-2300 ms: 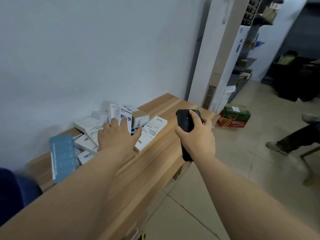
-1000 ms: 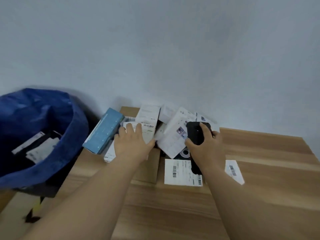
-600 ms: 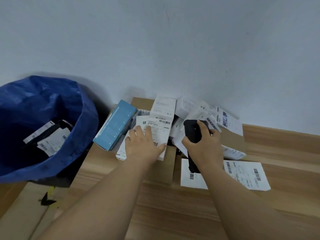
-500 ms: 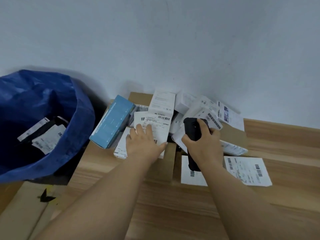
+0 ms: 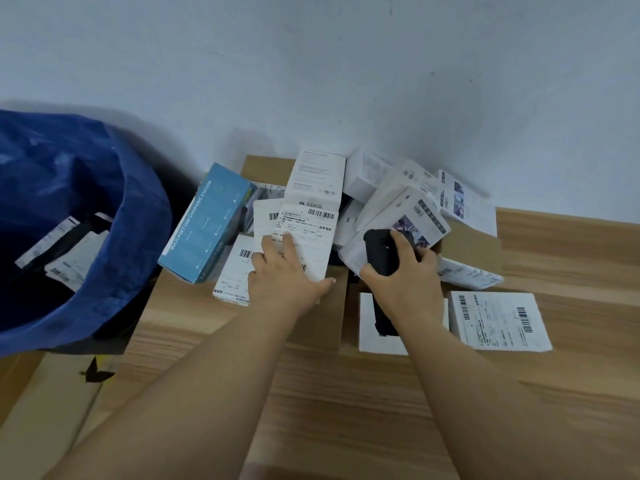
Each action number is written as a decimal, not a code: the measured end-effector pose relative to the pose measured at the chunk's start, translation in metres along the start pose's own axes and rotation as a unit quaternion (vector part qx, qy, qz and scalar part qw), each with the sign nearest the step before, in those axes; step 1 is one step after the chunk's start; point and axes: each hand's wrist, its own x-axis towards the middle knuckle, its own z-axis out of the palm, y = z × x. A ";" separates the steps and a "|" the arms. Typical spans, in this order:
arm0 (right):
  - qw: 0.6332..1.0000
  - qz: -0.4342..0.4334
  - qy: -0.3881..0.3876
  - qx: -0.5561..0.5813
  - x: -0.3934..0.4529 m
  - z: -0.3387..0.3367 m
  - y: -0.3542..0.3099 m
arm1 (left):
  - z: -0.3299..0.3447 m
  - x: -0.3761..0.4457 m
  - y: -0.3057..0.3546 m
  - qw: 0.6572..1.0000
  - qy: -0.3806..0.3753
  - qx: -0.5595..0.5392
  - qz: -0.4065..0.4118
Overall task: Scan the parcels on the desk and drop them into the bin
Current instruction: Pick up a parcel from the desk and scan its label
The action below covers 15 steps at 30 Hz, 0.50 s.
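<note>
Resting flat with fingers spread, the left hand (image 5: 285, 278) presses a white labelled parcel (image 5: 306, 237) in the pile at frame centre. The right hand (image 5: 403, 282) grips a black scanner (image 5: 382, 252) just right of it. The blue bin (image 5: 86, 216) sits at frame left, parcels inside.

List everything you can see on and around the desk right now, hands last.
Wooden desk: one, light brown, against the wall.
Blue bag-lined bin: one, left of desk, labelled parcels inside.
Blue charging-station box: one, pile's left edge.
White labelled parcel boxes: several, heaped by wall.
Flat white labelled parcel: one, right of pile.
Black handheld scanner: one, over the pile.
Left hand: presses on a white labelled box.
Right hand: grips scanner.
</note>
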 end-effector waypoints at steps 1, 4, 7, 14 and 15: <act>1.000 0.000 -0.001 0.000 0.000 0.000 0.002 | 0.001 0.000 0.001 1.000 0.007 -0.003 -0.002; 1.000 -0.008 -0.007 0.000 -0.002 -0.002 0.009 | 0.004 -0.002 0.004 1.000 0.022 -0.016 -0.010; 1.000 -0.023 -0.011 -0.005 -0.004 -0.008 0.014 | 0.002 -0.009 0.006 0.999 0.033 -0.014 -0.014; 0.993 -0.109 -0.037 -0.023 -0.019 -0.045 0.011 | -0.016 -0.050 0.003 0.995 0.087 0.035 -0.015; 0.990 -0.131 -0.047 -0.030 -0.023 -0.052 0.008 | -0.021 -0.058 0.001 0.994 0.102 0.037 -0.019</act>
